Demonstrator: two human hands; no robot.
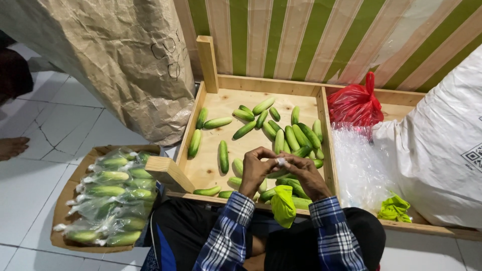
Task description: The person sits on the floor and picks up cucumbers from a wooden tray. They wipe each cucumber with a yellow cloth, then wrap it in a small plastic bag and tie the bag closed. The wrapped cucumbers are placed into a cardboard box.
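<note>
Nearest the cam: blue-and-white plaid shirt sleeves (228,236) over dark trousers, person seated at the front edge of a shallow pale wooden crate (208,165). Left hand (257,168) & right hand (306,173) meet over the crate's front-right part, fingers curled in, both pinching a small white twisted bit (281,161) between the fingertips; what exactly that bit is can't be told, it's too small. A bright lime-green plastic bag (283,205) hangs just below the hands, btwn the two wrists, in front of the crate rim. Under & around the hands lie loose green cucumbers (291,138), most crowded toward the crate's right side, a few scattered singly at left & centre. Left of the person, on the white tiled floor (30,185), a flat brown cardboard box (68,193) holds cucumbers packed in clear plastic bags (108,198), laid in rows. Right compartment of the crate: pile of clear plastic bags (356,165), a knotted red plastic bag (354,105) behind it, a 2nd crumpled lime-green bag (395,207) near the front. Big white woven sack (442,150) leans at far right; large brown paper sack (115,55) stands at back left. Green-and-cream striped wall (301,35) behind. A bare foot (12,147) of another person shows at the left edge.
</note>
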